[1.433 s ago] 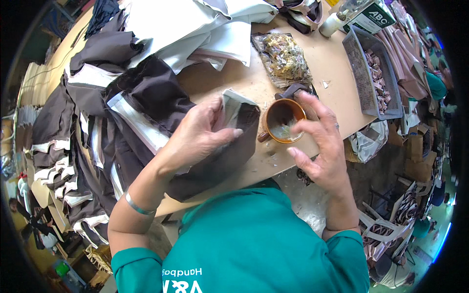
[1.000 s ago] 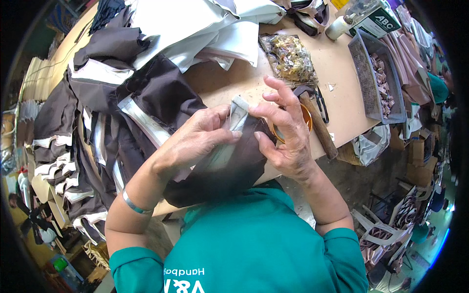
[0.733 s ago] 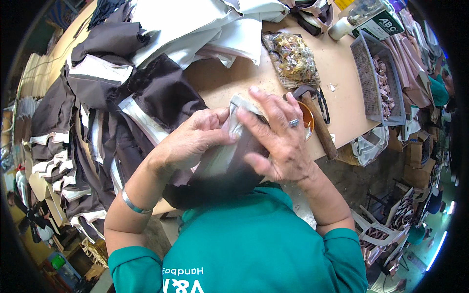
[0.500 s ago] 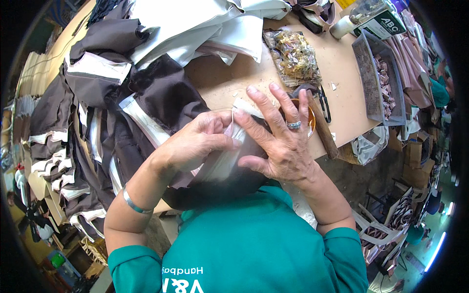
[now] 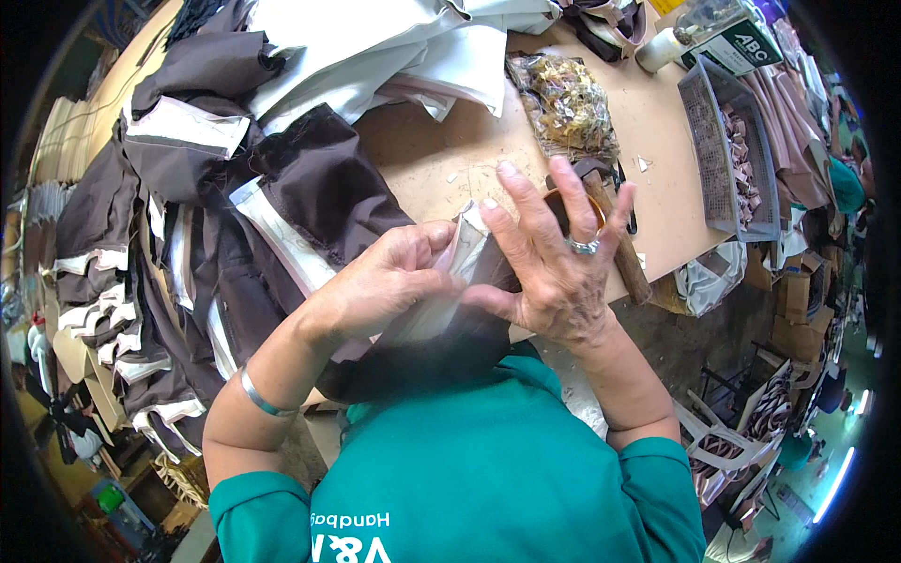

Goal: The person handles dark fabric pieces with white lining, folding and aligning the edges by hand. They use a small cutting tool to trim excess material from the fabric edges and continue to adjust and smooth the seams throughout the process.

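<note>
My left hand (image 5: pixel 389 281) pinches a dark brown fabric piece (image 5: pixel 422 366) along its pale folded strip (image 5: pixel 467 225), its fingertips curled at the strip's left side. My right hand (image 5: pixel 554 272) is open, fingers spread, over the strip's right side, thumb pointing toward my left thumb; whether it touches is unclear. Behind my right fingers an orange-brown mug (image 5: pixel 557 205) is mostly hidden. Beside it lie a wooden-handled tool (image 5: pixel 633 281) and black snips (image 5: pixel 631 223), partly covered. The lower part of the held fabric hangs at the table's front edge, against my green shirt.
Piles of dark fabric with white strips (image 5: pixel 169 216) cover the left; white sheets (image 5: pixel 357 47) lie behind. A bag of scraps (image 5: pixel 563 103), a white bottle (image 5: pixel 662 49) and a grey basket (image 5: pixel 696 150) of pink pieces stand on the tabletop (image 5: pixel 422 159). Chairs and cartons fill the lower right.
My right hand left the mug, came over the strip and spread its fingers, then shifted slightly right, uncovering the strip's top. My left hand kept its pinch and moved slightly with the fabric.
</note>
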Demonstrator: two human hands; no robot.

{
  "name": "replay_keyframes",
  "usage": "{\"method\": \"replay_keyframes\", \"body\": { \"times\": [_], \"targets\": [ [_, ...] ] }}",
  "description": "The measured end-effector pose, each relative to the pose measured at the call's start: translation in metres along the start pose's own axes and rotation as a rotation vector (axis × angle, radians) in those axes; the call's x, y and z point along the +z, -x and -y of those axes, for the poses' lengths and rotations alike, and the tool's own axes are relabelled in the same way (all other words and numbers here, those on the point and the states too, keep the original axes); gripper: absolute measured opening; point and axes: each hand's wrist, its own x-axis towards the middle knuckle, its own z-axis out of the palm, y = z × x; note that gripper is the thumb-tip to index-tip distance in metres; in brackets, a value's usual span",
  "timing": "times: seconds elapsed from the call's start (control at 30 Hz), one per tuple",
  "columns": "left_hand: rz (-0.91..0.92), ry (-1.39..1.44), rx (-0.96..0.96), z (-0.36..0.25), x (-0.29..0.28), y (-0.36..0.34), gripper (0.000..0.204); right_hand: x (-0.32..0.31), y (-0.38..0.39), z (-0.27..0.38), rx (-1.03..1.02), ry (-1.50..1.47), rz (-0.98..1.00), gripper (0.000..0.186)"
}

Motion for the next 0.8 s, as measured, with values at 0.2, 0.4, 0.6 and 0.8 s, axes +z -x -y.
{"method": "replay_keyframes", "body": {
  "times": [0.2, 0.4, 0.6, 0.8],
  "targets": [
    [0.003, -0.047, -0.031, -0.01, 0.003, 0.001, 0.032, 0.003, 0.002, -0.002, -0.054, -0.163, -0.039, 0.054],
    [-0.024, 0.029, -0.011, 0.007, 0.001, -0.001, 0.031, 0.011, -0.001, -0.003, -0.029, -0.308, 0.022, 0.062],
    [-0.065, 0.007, -0.013, 0.007, 0.001, -0.001, 0.033, 0.005, 0.005, -0.004, 0.022, -0.068, 0.026, 0.067],
    [-0.096, 0.093, 0.012, 0.001, 0.004, 0.0, 0.033, 0.008, 0.012, -0.008, -0.049, -0.307, 0.008, 0.058]
  ]
}}
